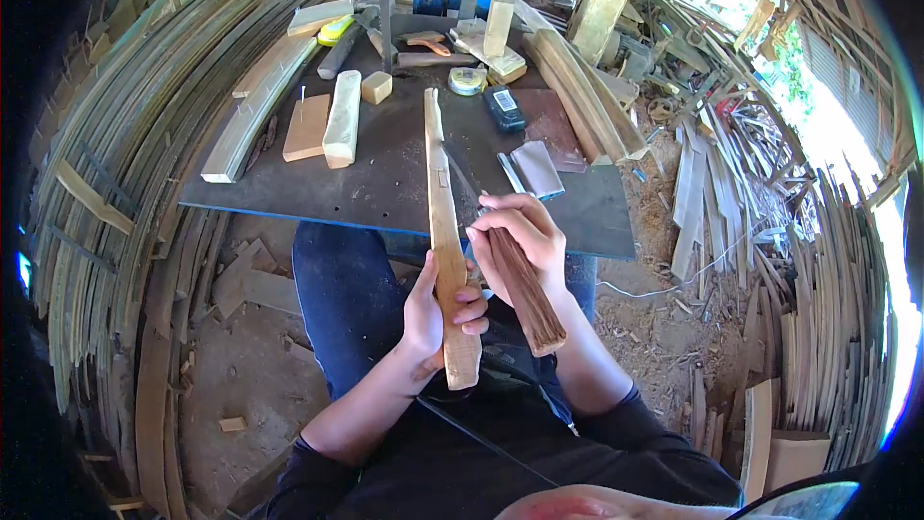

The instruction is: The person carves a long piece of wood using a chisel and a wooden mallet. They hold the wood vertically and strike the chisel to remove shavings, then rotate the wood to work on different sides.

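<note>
My left hand [423,316] is wrapped round the lower part of a long, pale wooden stick [443,221], which stands up over my lap. Its narrow, notched upper end reaches over the black tabletop [385,195]. In my right hand [531,239] is a knife with a thick brown wooden handle [525,294]; its narrow grey blade points up and left, toward the stick's upper part. Whether the blade touches the wood I cannot tell. Near the right hand on the tabletop lies a folded grey sheet [535,169].
A tape measure [468,81], a dark box-shaped device [504,109] and wood blocks [342,120] lie on the tabletop. A nail sticks up from a flat block [306,127]. Long beams [573,96] rest at the right. Stacked wood strips [106,260] and scraps [741,193] flank me.
</note>
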